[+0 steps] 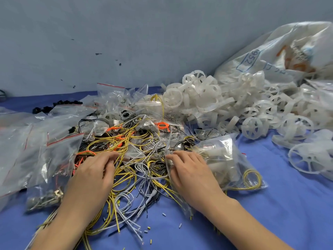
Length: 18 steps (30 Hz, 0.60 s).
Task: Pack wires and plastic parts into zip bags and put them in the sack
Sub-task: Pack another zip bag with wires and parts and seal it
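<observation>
Yellow wires [124, 170] were gripped in the left hand [93, 172]; the right hand [189, 170] pinched the zip bag [225, 159] mouth. Judged filling stage; next, feed wires in.

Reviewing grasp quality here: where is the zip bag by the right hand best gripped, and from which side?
Probably pinch the zip bag at its thin left edge, coming from the yellow wires side, where the right hand holds it; plastic parts bulge its middle.
</observation>
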Motion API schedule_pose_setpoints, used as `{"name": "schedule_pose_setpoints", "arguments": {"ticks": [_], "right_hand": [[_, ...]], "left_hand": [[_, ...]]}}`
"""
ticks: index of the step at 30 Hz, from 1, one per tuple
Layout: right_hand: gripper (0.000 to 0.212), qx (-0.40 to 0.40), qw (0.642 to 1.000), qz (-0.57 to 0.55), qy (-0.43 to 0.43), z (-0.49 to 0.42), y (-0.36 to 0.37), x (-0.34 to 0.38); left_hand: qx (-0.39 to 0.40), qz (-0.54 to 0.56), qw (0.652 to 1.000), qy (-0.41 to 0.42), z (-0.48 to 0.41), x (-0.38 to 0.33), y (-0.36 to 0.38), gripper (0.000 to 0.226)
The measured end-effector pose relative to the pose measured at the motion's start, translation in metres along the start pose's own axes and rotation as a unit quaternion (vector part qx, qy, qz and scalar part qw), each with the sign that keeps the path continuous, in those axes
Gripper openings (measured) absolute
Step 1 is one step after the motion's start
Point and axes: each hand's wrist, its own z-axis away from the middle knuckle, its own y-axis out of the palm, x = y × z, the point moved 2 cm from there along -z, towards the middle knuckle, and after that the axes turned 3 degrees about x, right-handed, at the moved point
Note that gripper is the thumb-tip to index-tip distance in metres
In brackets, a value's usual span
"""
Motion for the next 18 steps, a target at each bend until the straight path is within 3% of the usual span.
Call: {"name": "schedule_pose_setpoints", "arguments": {"ticks": [10, 18], "right_hand": [[0.047, 0.006, 1.0, -0.001, -0.003, 0.0, -0.001, 0.0], [0.045, 0.012, 1.0, -0.004, -0.003, -0.001, 0.0, -0.002]], "left_hand": [[0.062, -0.096, 0.993, -0.02, -0.028, 0.013, 0.016, 0.043], [0.101, -0.156, 0.982, -0.01, -0.039, 0.014, 0.021, 0.042]]}}
